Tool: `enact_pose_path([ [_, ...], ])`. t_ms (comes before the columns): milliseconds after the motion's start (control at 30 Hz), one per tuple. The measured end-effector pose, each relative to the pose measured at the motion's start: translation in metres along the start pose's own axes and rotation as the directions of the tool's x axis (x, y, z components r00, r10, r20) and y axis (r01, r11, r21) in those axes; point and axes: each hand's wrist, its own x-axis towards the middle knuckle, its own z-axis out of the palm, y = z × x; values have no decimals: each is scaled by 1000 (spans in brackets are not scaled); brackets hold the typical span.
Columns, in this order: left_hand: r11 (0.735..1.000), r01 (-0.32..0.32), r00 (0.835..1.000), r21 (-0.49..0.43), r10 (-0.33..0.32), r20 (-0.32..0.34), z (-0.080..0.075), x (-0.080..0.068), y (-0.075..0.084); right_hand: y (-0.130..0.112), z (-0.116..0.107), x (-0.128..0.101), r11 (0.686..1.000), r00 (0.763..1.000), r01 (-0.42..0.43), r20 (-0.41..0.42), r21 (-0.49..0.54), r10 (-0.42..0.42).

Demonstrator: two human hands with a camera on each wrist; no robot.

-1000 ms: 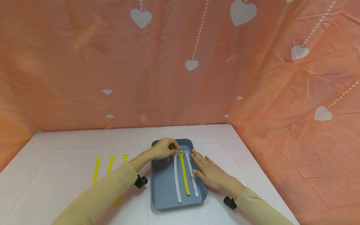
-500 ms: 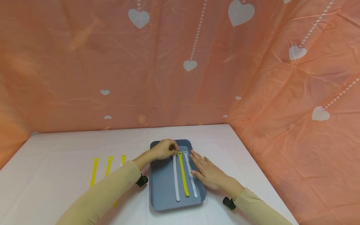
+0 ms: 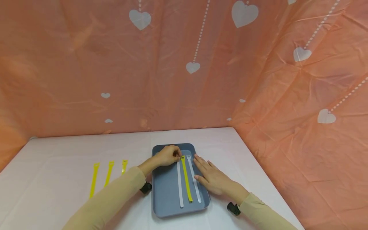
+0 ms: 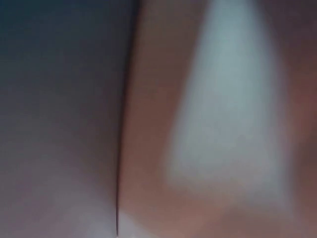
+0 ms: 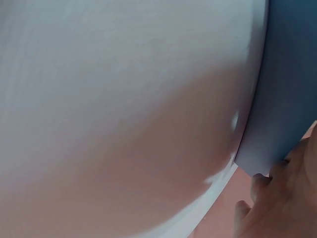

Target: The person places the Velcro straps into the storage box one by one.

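A grey-blue tray (image 3: 166, 204) holds three flat cable ties lying lengthwise, each with a slotted head where visible. My left hand (image 3: 167, 155) reaches over the tray's far left part and pinches the far end of the left white cable tie (image 3: 180, 185), hiding its head. Beside it lie a yellow cable tie (image 3: 187, 180) and another white cable tie (image 3: 194, 182). On the tray's right edge rests my right hand (image 3: 212, 177), its fingers straight and holding nothing. In the right wrist view, that hand's fingers (image 5: 285, 188) touch the tray wall (image 5: 282, 89). The left wrist view is too blurred to read.
Several yellow cable ties lie on the white-covered table left of the tray, among them one yellow cable tie (image 3: 94, 180) at the far left. My left sleeve (image 3: 115, 195) partly covers them. An orange heart-patterned curtain (image 3: 172, 105) stands behind and at the right.
The left white cable tie has gone from slightly bowed to straight and flat on the tray, its end still pinched by my left hand. The head view has shifted slightly; my right hand stays put.
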Motion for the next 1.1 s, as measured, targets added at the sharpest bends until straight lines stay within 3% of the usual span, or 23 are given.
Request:
enact_pose_path([
  [533,998,-25,999,51,27,-38,-2,-1,2,0,-2,-1,1000,1000,19,-9,-3,-19],
  [833,997,-9,999,75,13,-53,3,-3,4,1,0,-1,1000,1000,26,-7,10,-26],
  [1100,999,-24,997,41,27,-70,-2,-5,7,1,1,-2,1000,1000,5,4,-4,-5],
])
